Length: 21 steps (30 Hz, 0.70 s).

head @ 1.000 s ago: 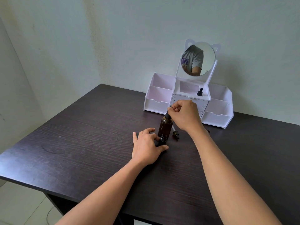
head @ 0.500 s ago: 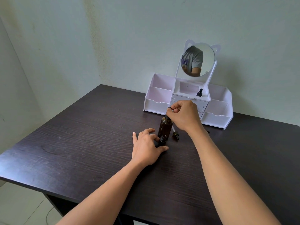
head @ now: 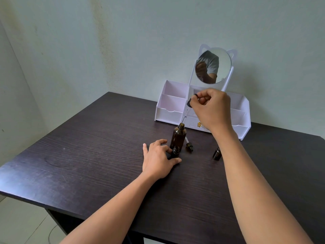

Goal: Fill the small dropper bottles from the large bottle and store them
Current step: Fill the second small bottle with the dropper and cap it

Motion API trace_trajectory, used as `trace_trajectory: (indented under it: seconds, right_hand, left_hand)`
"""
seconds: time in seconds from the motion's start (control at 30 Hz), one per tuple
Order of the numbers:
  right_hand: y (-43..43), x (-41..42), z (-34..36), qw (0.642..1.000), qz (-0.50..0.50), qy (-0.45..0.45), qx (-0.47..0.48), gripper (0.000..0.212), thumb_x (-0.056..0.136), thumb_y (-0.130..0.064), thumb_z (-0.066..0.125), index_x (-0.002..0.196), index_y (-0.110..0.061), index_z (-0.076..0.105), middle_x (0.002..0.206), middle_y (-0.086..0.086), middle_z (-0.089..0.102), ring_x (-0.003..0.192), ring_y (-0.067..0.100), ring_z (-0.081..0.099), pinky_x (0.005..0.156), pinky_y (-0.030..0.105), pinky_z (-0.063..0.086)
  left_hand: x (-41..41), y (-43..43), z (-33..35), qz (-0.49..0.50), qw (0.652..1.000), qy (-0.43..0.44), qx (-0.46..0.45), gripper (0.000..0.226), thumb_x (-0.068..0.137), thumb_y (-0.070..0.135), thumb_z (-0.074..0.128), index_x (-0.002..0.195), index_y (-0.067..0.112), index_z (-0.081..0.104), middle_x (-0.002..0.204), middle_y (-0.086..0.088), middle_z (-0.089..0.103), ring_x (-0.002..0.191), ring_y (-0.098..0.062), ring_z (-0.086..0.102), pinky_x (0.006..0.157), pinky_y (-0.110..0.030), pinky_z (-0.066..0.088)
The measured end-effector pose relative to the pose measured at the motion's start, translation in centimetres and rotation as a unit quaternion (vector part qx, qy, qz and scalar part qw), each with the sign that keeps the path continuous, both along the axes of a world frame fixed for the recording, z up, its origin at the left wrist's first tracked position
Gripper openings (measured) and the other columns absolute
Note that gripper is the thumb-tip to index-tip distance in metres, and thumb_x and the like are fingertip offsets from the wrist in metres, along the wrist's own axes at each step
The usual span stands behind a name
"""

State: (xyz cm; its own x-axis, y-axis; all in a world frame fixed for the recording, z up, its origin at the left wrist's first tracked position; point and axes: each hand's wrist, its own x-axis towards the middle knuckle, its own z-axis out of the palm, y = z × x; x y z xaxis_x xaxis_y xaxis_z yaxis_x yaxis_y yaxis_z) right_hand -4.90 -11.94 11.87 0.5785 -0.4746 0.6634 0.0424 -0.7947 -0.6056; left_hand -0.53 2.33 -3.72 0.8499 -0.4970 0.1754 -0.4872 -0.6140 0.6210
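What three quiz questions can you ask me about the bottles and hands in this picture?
1. True or false: the large bottle lies on its side.
2. What does the right hand pinch? A) a dropper B) a spoon C) a brush
3. Fill in: the left hand holds a small bottle that stands on the ____.

Key
1. False: the large bottle stands upright with its mouth open.
2. A: the dropper, with its tip at the large bottle's mouth.
3. table
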Motion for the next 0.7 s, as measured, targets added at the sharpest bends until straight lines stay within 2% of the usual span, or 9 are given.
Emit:
trace_trajectory:
  seconds: [0.17, 0.3, 0.47, 0.7]
  right_hand:
    - [0.3, -1.4, 2.0, 0.998, 0.002, -0.056, -0.012, 0.009, 0.083, -0.024, 0.071, 0.077, -0.017, 0.070, 0.062, -0.004, 0.065, 0.053, 0.010, 0.059, 0.058, 0.031, 0.057]
    - [0.9, -2.7, 2.7, 0.997, 0.011, -0.073, -0.017, 0.008, 0.083, -0.024, 0.072, 0.077, -0.018, 0.069, 0.062, -0.005, 0.064, 0.052, 0.009, 0.058, 0.059, 0.032, 0.058]
    - [1.2, -3.9, 1.7, 0.998, 0.025, -0.064, -0.001, 0.009, 0.082, -0.022, 0.072, 0.078, -0.015, 0.070, 0.063, 0.000, 0.066, 0.055, 0.018, 0.063, 0.059, 0.036, 0.058]
    - [1.8, -4.5, -2.1, 0.999, 0.037, -0.015, 0.014, 0.008, 0.084, -0.019, 0.073, 0.077, -0.018, 0.068, 0.065, -0.001, 0.064, 0.056, 0.009, 0.057, 0.059, 0.032, 0.056]
  left_hand:
    - [-0.1, 0.0, 0.2, 0.002, 1.000, 0.001, 0.002, 0.043, 0.080, 0.060, 0.072, 0.111, 0.030, 0.070, 0.151, 0.010, 0.040, 0.142, -0.011, 0.031, 0.123, -0.053, -0.001]
    - [0.0, 0.0, 0.3, 0.000, 1.000, 0.002, 0.003, 0.043, 0.080, 0.059, 0.072, 0.111, 0.030, 0.069, 0.151, 0.010, 0.040, 0.142, -0.012, 0.031, 0.123, -0.053, 0.000]
    - [0.1, -0.1, 0.4, 0.001, 1.000, -0.002, 0.000, 0.043, 0.079, 0.059, 0.073, 0.110, 0.029, 0.070, 0.150, 0.009, 0.042, 0.142, -0.012, 0.033, 0.123, -0.055, 0.001]
    - [-0.1, -0.1, 0.3, 0.003, 1.000, 0.001, 0.001, 0.043, 0.079, 0.058, 0.074, 0.111, 0.029, 0.070, 0.150, 0.009, 0.042, 0.142, -0.013, 0.032, 0.123, -0.054, 0.000]
